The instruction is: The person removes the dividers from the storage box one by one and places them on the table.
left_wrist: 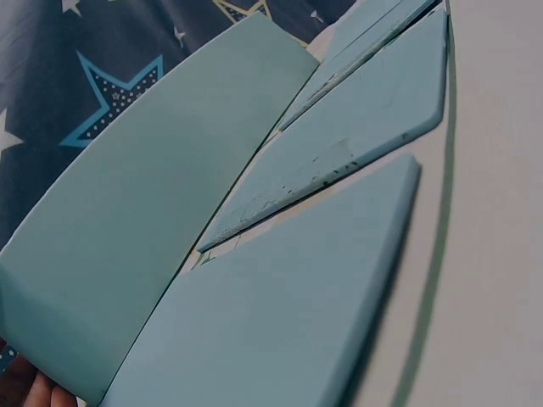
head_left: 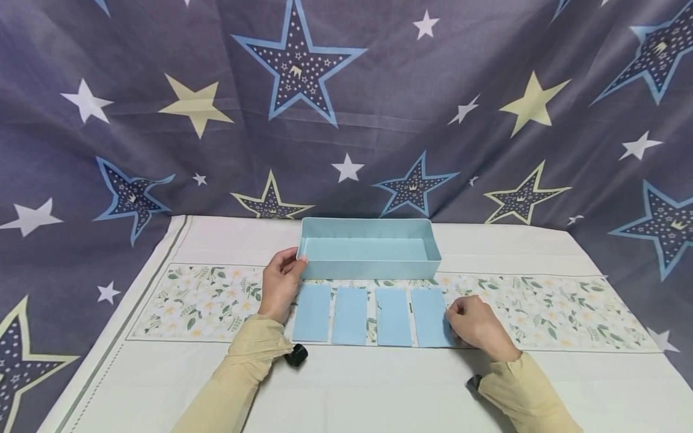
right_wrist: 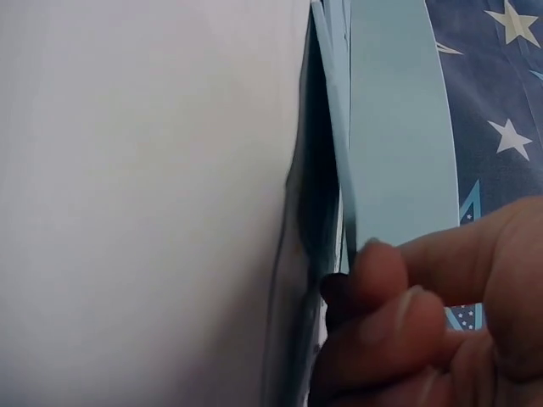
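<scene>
A light-blue open-topped rectangular box [head_left: 370, 270] stands at the back of the table, and its visible floor is bare. Its left end is held by my left hand [head_left: 279, 285], with the thumb at the near corner and the other fingers along the outside. In front of the box lies a row of several thin light-blue rectangular panels [head_left: 349, 316]. My right hand [head_left: 479, 325] pinches the right edge of the rightmost panel [head_left: 429, 317]. In the right wrist view that panel [right_wrist: 336, 127] is tilted, its held edge raised off the table. Fingertips partly hide this edge.
Under the panels runs a floral-printed strip [head_left: 557, 313] on the white tablecloth [head_left: 368, 391]. A dark curtain with stars [head_left: 379, 138] hangs right behind the table. Dark wrist-worn pieces [head_left: 296, 355] show at both sleeves.
</scene>
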Demonstrator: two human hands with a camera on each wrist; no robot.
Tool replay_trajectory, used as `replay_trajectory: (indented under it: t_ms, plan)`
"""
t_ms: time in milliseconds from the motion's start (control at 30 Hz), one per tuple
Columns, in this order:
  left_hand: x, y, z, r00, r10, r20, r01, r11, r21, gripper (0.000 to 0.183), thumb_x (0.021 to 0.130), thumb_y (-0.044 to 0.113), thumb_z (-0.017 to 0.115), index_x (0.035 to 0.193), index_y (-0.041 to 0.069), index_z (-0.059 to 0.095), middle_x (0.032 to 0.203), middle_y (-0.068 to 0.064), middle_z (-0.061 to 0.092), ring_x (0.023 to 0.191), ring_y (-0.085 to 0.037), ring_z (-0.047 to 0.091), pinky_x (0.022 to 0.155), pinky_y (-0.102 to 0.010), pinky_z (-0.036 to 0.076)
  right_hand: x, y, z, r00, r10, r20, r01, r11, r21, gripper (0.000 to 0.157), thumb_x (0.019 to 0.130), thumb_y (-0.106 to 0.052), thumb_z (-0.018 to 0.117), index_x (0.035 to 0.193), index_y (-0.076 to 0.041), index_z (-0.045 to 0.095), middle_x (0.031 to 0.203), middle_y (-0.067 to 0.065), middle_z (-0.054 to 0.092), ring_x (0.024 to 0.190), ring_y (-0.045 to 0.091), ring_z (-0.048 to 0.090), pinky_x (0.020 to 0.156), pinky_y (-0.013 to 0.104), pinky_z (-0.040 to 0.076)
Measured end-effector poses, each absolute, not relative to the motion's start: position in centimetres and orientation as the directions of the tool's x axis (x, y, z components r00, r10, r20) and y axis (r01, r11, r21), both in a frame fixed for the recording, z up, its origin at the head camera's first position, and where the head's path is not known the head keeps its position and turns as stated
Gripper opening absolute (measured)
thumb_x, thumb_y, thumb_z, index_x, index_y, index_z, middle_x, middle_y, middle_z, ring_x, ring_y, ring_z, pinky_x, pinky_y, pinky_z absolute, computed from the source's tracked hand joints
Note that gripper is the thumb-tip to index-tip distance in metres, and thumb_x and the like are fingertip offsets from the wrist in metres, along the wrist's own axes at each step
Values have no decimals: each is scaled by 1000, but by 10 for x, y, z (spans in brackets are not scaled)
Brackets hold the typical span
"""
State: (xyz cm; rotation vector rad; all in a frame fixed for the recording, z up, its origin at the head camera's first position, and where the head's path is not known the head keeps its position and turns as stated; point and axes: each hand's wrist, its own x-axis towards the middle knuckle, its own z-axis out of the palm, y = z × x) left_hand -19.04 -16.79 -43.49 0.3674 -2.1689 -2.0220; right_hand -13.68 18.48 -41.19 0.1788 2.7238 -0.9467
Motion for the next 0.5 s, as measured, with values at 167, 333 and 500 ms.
replay_trajectory:
  t_ms: [167, 333, 500]
  plan:
    - [-191, -169, -435, -959, -278, -51, -72, 67, 995, 44, 93, 23, 63, 132, 5, 53, 126, -10, 55, 113, -21, 56, 94, -38, 46, -138, 186, -414, -957, 28, -290, 203, 779, -593, 17, 91, -10, 51, 79, -3, 62, 59, 5, 56, 49, 17, 53, 46, 29, 44]
    - [-191, -169, -435, -960, -276, -52, -70, 58, 996, 42, 93, 21, 64, 131, 5, 53, 125, -9, 55, 112, -21, 56, 93, -38, 46, -138, 186, -414, -953, 32, -301, 215, 773, -596, 16, 90, -9, 51, 82, -2, 63, 60, 6, 57, 50, 17, 54, 47, 29, 45]
    - [-191, -169, -435, -959, -279, -54, -73, 61, 995, 43, 93, 22, 64, 131, 6, 53, 125, -9, 55, 112, -21, 56, 93, -38, 46, -138, 186, -414, -952, 30, -305, 218, 765, -606, 16, 90, -9, 50, 82, -2, 62, 60, 6, 57, 49, 17, 55, 47, 29, 45]
